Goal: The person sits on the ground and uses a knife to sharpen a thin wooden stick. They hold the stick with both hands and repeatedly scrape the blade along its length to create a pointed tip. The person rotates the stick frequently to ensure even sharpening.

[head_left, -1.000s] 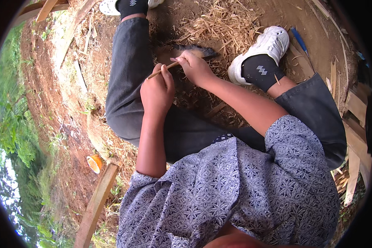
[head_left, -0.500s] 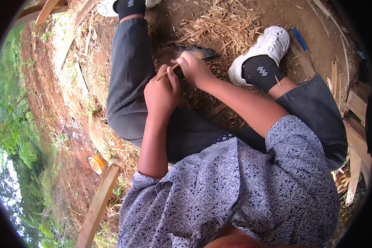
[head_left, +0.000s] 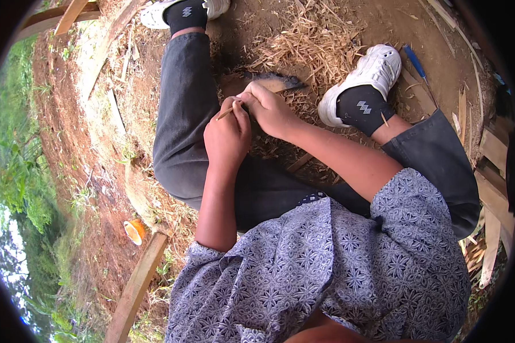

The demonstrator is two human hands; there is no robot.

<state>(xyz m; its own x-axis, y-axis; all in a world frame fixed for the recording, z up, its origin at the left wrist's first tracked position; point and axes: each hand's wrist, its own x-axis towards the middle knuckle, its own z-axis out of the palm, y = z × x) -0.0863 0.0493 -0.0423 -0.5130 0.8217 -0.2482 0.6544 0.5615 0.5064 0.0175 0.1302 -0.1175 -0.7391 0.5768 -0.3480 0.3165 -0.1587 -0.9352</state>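
While we sit on the bare earth with our legs stretched out, our left hand point(head_left: 228, 136) is curled closed around a thin bamboo sliver point(head_left: 225, 112), whose pale tip pokes out to the left just above the knuckles. Our right hand point(head_left: 270, 108) is closed too, pressed up against the left one, its fingers point(head_left: 252, 93) folded over the same sliver where the two hands meet. Just beyond the right hand a knife blade point(head_left: 273, 82) lies dark and curved, pointing to the right; we cannot tell whether the right hand grips its handle. The sliver sits above our left thigh in dark trousers point(head_left: 183, 114), close to the knee. Past the hands a heap of pale shavings point(head_left: 312, 43) is spread over the ground between our feet. Our right foot wears a white shoe point(head_left: 369, 74) over a black sock, and a blue-handled tool point(head_left: 416, 64) lies just beside it. Well apart, at our left side, a small orange cup point(head_left: 135, 231) rests by a wooden plank point(head_left: 137, 286)
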